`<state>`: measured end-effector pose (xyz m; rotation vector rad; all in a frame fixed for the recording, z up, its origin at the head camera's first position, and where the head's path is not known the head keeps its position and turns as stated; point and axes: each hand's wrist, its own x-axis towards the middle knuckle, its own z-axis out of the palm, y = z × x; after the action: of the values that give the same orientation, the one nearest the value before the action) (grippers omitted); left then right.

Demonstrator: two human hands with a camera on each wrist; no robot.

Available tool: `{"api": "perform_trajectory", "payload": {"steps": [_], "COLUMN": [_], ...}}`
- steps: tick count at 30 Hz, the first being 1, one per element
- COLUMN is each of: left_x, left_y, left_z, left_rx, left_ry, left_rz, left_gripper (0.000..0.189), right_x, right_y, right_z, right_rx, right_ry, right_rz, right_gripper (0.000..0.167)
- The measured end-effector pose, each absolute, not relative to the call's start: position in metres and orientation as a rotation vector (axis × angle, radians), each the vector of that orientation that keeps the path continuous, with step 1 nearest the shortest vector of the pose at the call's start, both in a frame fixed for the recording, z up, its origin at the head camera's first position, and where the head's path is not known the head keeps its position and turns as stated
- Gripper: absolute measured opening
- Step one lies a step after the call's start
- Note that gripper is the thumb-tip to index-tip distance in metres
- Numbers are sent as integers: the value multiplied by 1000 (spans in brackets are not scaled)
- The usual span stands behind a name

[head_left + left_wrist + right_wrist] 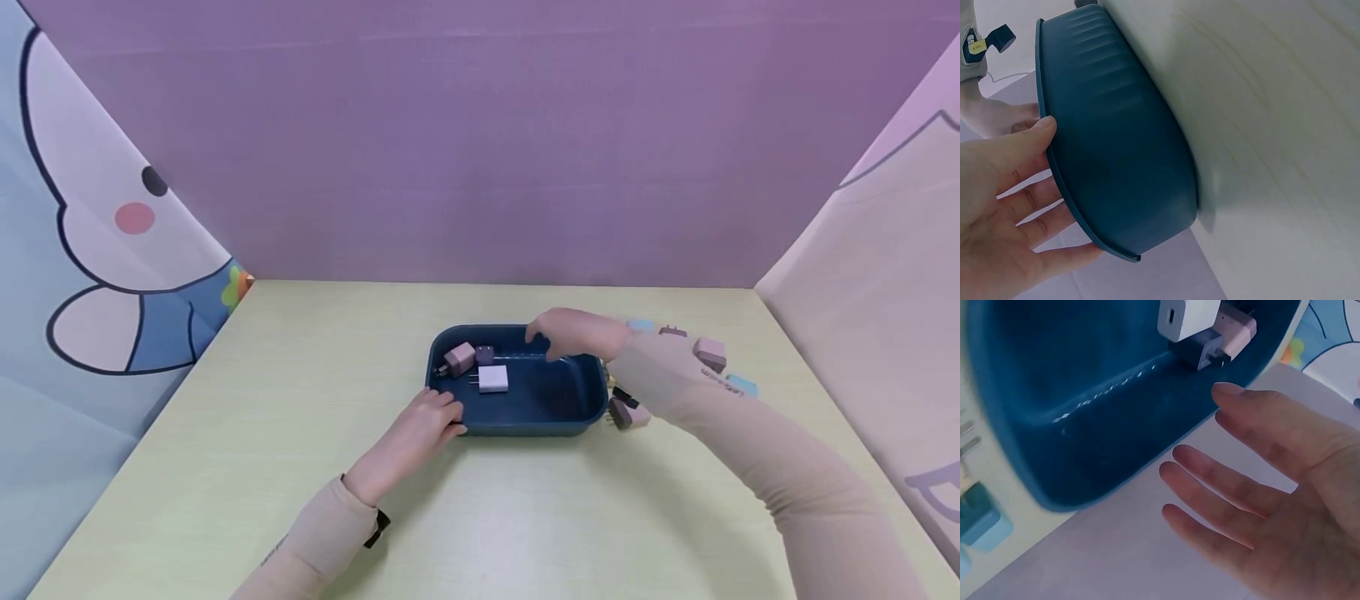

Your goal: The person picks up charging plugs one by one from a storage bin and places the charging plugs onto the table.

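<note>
A dark blue plastic bin [525, 429] stands on the table with a white charger plug [492, 379], a pink charger plug [460, 359] and a small dark purple charger plug [485, 355] inside. My left hand [427, 421] holds the bin's near left corner. In the left wrist view, the thumb [1044, 128] presses the rim and the fingers lie behind it. Over the bin's far right part hovers my right hand [573, 333]. In the right wrist view its fingers [1222, 506] are spread, with nothing in them.
Right of the bin, partly hidden by the right arm, lie several charger plugs: a pink one [709, 353], a blue one [742, 384], another blue one [640, 325] and a pinkish one [630, 413]. A purple backdrop [480, 150] rises behind the table [300, 350].
</note>
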<state>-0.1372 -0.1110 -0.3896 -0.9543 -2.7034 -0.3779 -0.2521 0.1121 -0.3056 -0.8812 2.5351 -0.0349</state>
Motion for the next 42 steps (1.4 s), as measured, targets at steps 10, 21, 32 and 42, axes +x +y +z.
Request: {"api": "perform_trajectory", "payload": {"steps": [10, 21, 32, 42], "left_x": [-137, -138, -139, -138], "left_y": [-111, -111, -112, -111], "left_z": [-390, -390, -391, -390], "left_rx": [-956, -961, -979, -964], "left_ry": [-2710, -2710, -2678, -2689], "left_rz": [-382, -392, -392, -383], "left_gripper": [19, 18, 19, 19], "right_x": [-254, -252, -247, -248], "right_y": [83, 59, 43, 38], "right_z": [-319, -332, -343, -346], "right_rx": [-876, -923, -930, -915], "right_ry": [2519, 2482, 2455, 2464], "right_rz": [26, 15, 24, -15], "right_gripper": [40, 41, 42, 40]}}
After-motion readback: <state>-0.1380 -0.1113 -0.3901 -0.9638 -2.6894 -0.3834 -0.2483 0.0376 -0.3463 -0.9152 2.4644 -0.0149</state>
